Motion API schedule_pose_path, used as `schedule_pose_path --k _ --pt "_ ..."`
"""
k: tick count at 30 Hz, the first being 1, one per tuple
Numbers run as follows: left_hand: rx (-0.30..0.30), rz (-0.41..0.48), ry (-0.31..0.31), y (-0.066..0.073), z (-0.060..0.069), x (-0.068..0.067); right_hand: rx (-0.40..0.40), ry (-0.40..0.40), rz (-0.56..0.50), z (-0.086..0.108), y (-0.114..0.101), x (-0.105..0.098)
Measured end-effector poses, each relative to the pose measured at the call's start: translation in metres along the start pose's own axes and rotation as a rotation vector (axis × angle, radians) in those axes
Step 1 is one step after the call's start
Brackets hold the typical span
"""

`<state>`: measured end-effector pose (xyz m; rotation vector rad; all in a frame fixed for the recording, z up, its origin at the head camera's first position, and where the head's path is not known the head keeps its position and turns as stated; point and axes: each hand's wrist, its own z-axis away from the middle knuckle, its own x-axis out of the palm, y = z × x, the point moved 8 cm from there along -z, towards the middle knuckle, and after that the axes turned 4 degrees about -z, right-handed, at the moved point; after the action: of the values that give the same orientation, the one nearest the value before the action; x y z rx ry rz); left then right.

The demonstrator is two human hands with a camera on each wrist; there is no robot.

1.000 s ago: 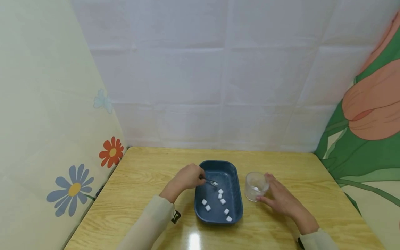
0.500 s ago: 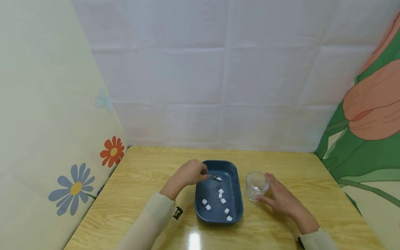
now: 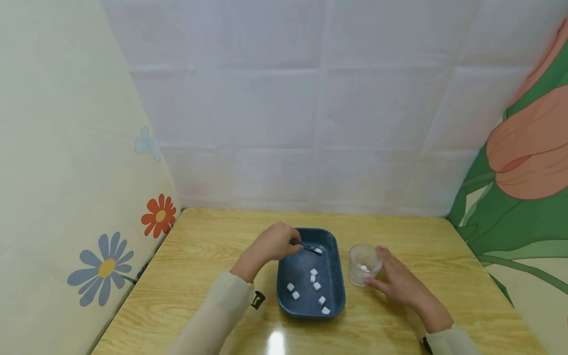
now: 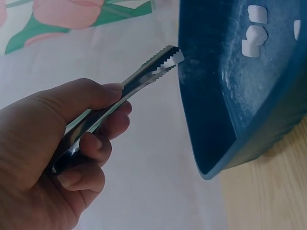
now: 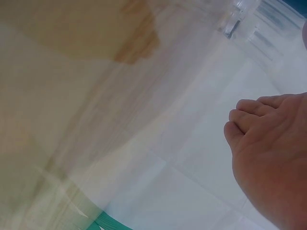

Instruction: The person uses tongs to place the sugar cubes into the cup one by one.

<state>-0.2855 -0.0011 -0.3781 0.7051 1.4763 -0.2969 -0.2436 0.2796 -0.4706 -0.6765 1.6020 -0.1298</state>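
Filling the background, a creased white sheet [image 3: 266, 108] is hung beyond a wood-grain table [image 3: 213, 236], on which a rectangular dark-blue dish [image 3: 330, 276] is set. The dish's left rim is overhung by the left hand [image 3: 272, 242], its thumb and curled fingers pinching metal tongs. By the right hand [image 3: 397, 281], a clear glass [image 3: 358, 276] is held upright just beside the dish, between a thumb spread to the near side and fingers laid on the far side; how tightly cannot be told. The tongs [image 4: 144, 74] are slanted over the dish's far end, one white cube [image 4: 176, 59] being clasped in their serrated tips. Seven loose white cubes [image 3: 317, 286] are scattered in the dish; white pieces [image 3: 364, 267] can be seen inside the glass, their number unclear.
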Motion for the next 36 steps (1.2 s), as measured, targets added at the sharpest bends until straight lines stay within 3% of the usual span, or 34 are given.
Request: schedule_pose_path --k 23,36 --pt "0.067 0.027 0.005 0.038 -0.018 -0.014 -0.002 -0.002 -0.018 0.0 0.002 0.0" --pt "0.125 0.019 0.014 0.061 -0.035 -0.011 -0.011 0.005 -0.017 -0.001 0.0 -0.001"
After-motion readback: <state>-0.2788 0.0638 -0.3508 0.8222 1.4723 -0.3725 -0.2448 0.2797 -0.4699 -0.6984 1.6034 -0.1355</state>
